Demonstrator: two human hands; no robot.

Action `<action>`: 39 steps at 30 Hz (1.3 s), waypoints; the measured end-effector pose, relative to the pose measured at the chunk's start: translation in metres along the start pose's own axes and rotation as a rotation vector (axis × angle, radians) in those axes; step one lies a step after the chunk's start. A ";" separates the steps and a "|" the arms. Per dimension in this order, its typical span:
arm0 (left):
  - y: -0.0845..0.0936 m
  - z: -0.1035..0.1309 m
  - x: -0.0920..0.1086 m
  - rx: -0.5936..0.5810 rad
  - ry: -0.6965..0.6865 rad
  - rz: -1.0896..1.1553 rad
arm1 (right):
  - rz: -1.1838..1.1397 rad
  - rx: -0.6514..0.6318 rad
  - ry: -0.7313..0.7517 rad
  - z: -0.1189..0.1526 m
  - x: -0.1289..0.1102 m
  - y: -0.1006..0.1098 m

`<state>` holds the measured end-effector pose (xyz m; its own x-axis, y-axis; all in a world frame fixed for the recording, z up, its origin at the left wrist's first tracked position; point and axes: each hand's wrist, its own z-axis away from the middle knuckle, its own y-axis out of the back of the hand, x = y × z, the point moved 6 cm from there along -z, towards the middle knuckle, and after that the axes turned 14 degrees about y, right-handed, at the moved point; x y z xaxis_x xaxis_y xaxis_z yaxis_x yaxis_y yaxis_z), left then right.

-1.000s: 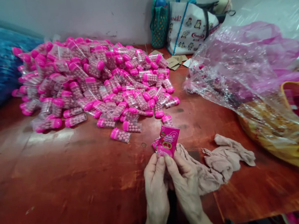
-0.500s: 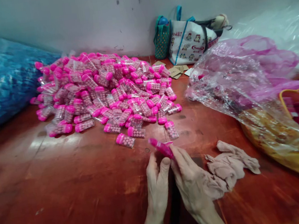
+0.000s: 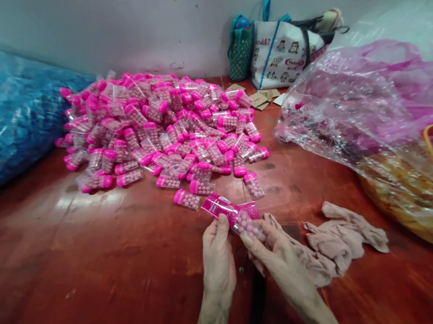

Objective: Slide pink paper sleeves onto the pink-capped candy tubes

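Observation:
Between my hands is a small clear pack of pink beads (image 3: 248,225) with a magenta printed label (image 3: 220,207) at its upper left. My left hand (image 3: 217,259) is closed, its thumb pressing the label's lower edge. My right hand (image 3: 277,254) grips the bead end between thumb and fingers. Another magenta printed piece (image 3: 251,210) lies just behind the pack. Beyond my hands, a heap of similar bead packs with bright pink caps (image 3: 164,121) covers the back of the red-brown surface (image 3: 136,277). A few single packs (image 3: 187,199) lie at its front edge.
A blue-filled plastic bag (image 3: 9,114) bulges at the left. Crumpled beige cloth (image 3: 337,242) lies right of my hands. Clear and pink plastic (image 3: 354,92) covers part of a yellow bag (image 3: 411,201). A white tote (image 3: 286,53) and green pouch (image 3: 240,54) stand against the wall.
The pack between my hands has turned from edge-on to face-up, showing its beads and label. My left hand has closed on the label end. The view has shifted slightly.

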<state>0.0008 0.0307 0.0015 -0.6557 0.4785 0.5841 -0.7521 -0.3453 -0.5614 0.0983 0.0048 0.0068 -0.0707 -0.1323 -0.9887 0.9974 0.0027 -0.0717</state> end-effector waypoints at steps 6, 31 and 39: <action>-0.002 0.001 -0.007 -0.073 0.098 0.051 | -0.033 0.014 0.075 -0.001 -0.006 -0.006; -0.008 0.013 -0.017 -0.365 0.235 0.094 | 0.766 0.142 0.855 0.031 -0.039 -0.025; -0.004 0.017 -0.006 -0.325 0.161 0.056 | 0.227 0.088 0.380 0.017 -0.024 -0.016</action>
<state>0.0061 0.0158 0.0103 -0.6566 0.5961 0.4621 -0.6380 -0.1122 -0.7618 0.0837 -0.0088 0.0335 0.1669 0.2358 -0.9574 0.9843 -0.0965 0.1478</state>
